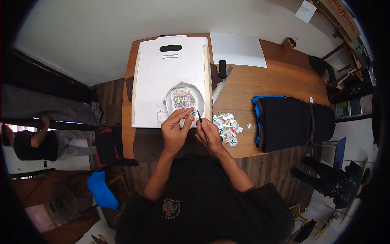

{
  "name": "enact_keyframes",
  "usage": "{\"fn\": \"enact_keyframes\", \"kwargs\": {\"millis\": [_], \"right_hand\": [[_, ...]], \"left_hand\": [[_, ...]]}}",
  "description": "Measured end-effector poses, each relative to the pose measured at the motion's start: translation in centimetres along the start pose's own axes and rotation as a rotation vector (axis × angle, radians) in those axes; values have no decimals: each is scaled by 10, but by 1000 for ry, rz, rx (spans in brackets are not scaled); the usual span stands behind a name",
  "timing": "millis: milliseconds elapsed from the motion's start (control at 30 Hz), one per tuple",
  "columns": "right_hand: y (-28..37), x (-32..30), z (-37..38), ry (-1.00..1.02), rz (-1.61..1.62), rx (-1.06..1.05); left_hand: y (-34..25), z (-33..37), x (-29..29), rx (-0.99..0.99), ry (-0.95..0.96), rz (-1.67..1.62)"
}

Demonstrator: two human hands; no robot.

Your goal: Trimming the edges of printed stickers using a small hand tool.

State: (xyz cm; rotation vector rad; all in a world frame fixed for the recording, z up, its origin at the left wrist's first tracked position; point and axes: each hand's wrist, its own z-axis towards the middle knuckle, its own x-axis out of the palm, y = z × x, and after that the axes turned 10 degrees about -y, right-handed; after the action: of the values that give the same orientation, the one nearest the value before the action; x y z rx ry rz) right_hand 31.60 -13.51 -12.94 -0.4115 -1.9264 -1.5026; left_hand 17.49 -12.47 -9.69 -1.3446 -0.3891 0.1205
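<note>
Over the near edge of a white board (152,81) my two hands meet. My left hand (176,129) has thumb and fingers pinched around something small and pale that I cannot make out. Between the fingers of my right hand (209,136) is a slim dark pointed tool (199,115), its tip close to my left fingertips; its exact kind does not show. Just beyond them, a rounded whitish plastic-looking holder (168,99) contains small colourful printed pieces (184,97). Right of my right hand lies a loose pile of cut-out printed pieces (227,129).
On the wooden table (292,77) lie a ruler (222,86), a small black object (222,69), a white sheet (239,49) and folded black cloth (284,124). A brown cup (289,44) stands at the back. Other people (34,144) are at far left and right.
</note>
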Motion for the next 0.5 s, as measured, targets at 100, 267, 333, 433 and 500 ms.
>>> {"fn": "enact_keyframes", "kwargs": {"millis": [100, 267, 333, 433, 500], "right_hand": [[3, 1, -1, -6, 4, 22], [4, 2, -1, -30, -76, 79], [4, 2, -1, -34, -76, 87], [4, 2, -1, -26, -87, 74], [4, 2, -1, 17, -30, 31]], "left_hand": [[-1, 1, 0, -18, -6, -6], [-2, 0, -2, -16, 76, -33], [-1, 0, -2, -37, -5, -4], [-1, 1, -2, -30, -5, 5], [-2, 1, -2, -29, -6, 7]]}}
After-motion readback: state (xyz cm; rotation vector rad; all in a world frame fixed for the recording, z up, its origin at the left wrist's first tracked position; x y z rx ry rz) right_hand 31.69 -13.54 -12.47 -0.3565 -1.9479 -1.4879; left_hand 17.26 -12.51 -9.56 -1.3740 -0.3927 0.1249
